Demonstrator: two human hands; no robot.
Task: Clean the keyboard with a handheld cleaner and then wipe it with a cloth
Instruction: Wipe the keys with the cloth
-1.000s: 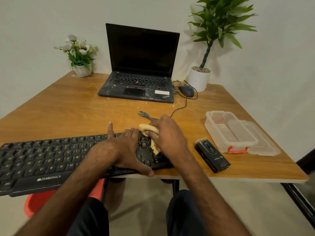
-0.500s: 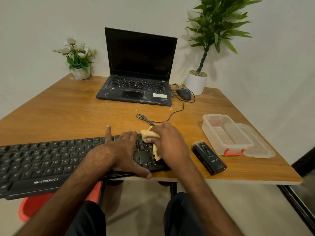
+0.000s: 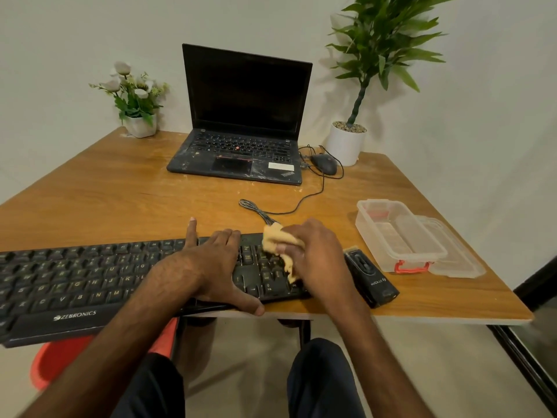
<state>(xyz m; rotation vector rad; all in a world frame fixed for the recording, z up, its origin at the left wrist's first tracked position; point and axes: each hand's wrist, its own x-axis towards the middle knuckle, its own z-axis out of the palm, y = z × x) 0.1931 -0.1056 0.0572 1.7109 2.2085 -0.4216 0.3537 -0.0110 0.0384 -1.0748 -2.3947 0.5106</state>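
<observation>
A black keyboard (image 3: 75, 282) lies along the near edge of the wooden table (image 3: 105, 194), its left part overhanging. My left hand (image 3: 211, 263) rests flat on the keys right of centre, thumb at the front edge. My right hand (image 3: 316, 257) grips a crumpled beige cloth (image 3: 275, 239) and presses it on the keypad at the keyboard's right end. The black handheld cleaner (image 3: 372, 279) lies on the table just right of the keyboard, untouched.
A clear plastic box (image 3: 398, 233) with its lid beside it stands to the right. An open laptop (image 3: 244, 116), a mouse (image 3: 324, 164) with cable, a flower pot (image 3: 140, 125) and a potted plant (image 3: 346, 143) line the back. A red bucket (image 3: 57, 363) is under the table.
My right hand with the cloth has shifted slightly across the keypad, the cloth bunching higher. The view has tilted down a little. My left hand stays on the keys.
</observation>
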